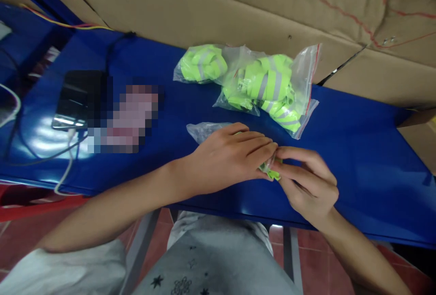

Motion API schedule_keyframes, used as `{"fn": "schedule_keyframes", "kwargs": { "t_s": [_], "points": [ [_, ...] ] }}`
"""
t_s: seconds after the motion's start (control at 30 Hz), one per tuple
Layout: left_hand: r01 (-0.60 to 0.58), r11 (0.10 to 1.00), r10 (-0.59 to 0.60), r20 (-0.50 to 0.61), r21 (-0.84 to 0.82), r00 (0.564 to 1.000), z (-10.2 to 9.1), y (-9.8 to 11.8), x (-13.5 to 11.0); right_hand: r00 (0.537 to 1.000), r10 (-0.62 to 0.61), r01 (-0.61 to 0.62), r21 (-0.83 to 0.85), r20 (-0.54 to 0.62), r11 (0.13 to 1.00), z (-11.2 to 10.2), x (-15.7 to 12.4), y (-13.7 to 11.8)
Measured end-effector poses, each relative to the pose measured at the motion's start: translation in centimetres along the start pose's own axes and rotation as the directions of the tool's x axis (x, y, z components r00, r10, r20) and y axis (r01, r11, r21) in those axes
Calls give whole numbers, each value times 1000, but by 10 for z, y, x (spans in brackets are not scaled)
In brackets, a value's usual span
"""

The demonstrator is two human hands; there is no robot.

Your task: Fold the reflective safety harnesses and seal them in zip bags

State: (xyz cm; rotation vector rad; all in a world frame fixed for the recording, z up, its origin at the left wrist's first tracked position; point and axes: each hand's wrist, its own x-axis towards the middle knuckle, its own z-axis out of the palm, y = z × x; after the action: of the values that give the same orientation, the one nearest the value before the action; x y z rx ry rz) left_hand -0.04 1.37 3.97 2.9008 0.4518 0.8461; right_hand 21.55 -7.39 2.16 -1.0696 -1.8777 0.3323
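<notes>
My left hand [235,152] lies over a clear plastic bag [206,131], its fingers curled round the bag and hiding most of it. At the bag's right end, my right hand [308,181] pinches the plastic between thumb and fingers. A bit of neon-yellow strap [273,175] shows between the two hands. Behind them lie several clear zip bags with folded neon-yellow reflective straps, one bag [204,63] to the left and a fuller pile [267,79] to the right, with a red zip line on its edge.
On the left of the blue table [357,149] lies a black phone [73,99] with a white cable [68,167] plugged in. A blurred-out patch [132,117] is beside it. Cardboard [218,8] walls the back edge, and a red stool [41,206] stands below left.
</notes>
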Motion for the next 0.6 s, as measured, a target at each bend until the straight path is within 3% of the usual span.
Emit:
{"fn": "schedule_keyframes", "kwargs": {
  "t_s": [0.13,0.3,0.4,0.47,0.6],
  "points": [
    [56,997,-59,-42,-58,997,1,4,4,996,86,-86,-2,-24,996,-3,-2,2],
    [187,978,-185,25,-94,982,4,11,6,956,259,-290,333,135,897,-4,-11,6],
    [314,943,-304,94,-108,948,-1,15,7,921,244,-365,454,304,813,-7,-12,5],
    [395,913,-382,123,-105,916,-8,19,9,900,203,-378,461,385,803,-8,-11,3],
    [535,825,-506,183,-183,843,-21,28,15,903,137,-335,467,407,818,-2,-5,-2]
  ]
}}
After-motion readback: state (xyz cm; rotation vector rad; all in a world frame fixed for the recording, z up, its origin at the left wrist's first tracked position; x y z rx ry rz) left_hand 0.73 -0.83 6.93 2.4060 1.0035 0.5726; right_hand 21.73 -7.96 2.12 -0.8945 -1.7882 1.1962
